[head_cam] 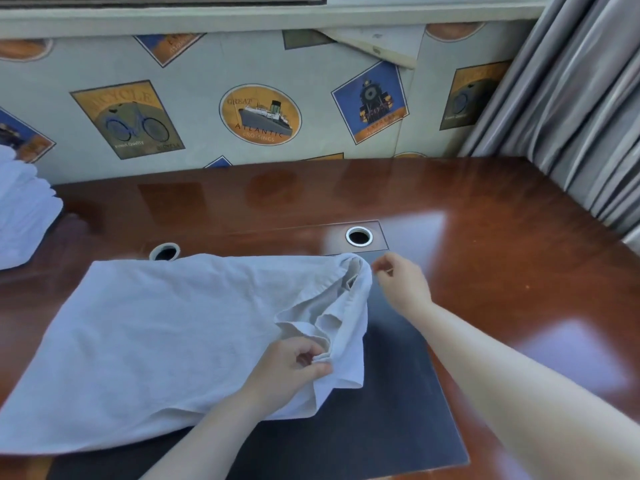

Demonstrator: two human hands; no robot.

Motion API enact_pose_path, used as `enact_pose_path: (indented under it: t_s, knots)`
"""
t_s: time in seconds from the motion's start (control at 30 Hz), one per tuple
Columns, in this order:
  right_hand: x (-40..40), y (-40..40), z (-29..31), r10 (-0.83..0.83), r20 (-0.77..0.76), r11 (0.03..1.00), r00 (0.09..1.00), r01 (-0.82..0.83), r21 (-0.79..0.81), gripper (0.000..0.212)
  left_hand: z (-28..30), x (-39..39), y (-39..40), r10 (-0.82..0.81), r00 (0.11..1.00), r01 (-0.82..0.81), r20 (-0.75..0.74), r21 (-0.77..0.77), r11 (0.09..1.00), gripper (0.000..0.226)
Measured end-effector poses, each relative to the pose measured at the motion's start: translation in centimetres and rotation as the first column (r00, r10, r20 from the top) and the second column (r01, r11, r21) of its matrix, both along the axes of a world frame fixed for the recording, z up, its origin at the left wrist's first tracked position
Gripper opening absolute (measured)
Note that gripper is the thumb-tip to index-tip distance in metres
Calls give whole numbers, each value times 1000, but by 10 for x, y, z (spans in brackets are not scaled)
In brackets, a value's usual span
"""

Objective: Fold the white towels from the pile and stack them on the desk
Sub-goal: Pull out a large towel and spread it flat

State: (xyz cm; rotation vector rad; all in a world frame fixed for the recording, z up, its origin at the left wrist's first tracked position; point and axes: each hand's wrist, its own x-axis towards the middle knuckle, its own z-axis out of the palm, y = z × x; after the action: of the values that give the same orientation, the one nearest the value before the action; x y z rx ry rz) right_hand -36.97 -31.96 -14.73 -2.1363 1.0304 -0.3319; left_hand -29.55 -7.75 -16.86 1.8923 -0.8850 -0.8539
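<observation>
A white towel (166, 334) lies spread over the left half of the desk (502, 237), its right end bunched into folds. My left hand (291, 368) pinches a rumpled edge of the towel at its near right side. My right hand (401, 278) hovers just right of the towel's far right corner with its fingers loosely curled. A narrow gap shows between it and the cloth, and it holds nothing. A pile of white towels (20, 216) sits at the far left edge of the desk, partly cut off by the frame.
A dark mat (398, 410) is set into the glossy brown desk under the towel's right end. Two round cable holes (359, 236) (165, 252) sit behind the towel. Patterned wall panels (259, 116) back the desk, and grey curtains (588, 116) hang at right.
</observation>
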Motion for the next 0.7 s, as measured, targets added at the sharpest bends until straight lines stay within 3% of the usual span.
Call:
enact_pose_path:
  t_s: [0.13,0.27,0.33,0.43,0.53,0.7]
  knots:
    - [25,-20,-7,187,-122,978,975,-196,-70,16,1,-7,1,-26,998,25,61,21,999,9]
    - [35,-26,-11,346,-327,897,879,-412,-159,14,3,-15,-8,-112,968,105,227,43,994,13]
    - [38,-29,-12,396,-384,871,834,-473,-130,9,3,-16,-11,-130,953,124,273,37,992,18]
    - [42,-35,-13,428,-464,851,776,-519,-83,18,2,-16,-13,-141,945,140,294,24,990,21]
    - [44,-40,-12,451,-532,784,717,-603,-148,4,-1,-16,-13,-159,947,154,278,40,987,23]
    - [55,-47,-19,434,-554,727,710,-639,-250,22,-4,-19,-19,-163,960,157,229,43,987,25]
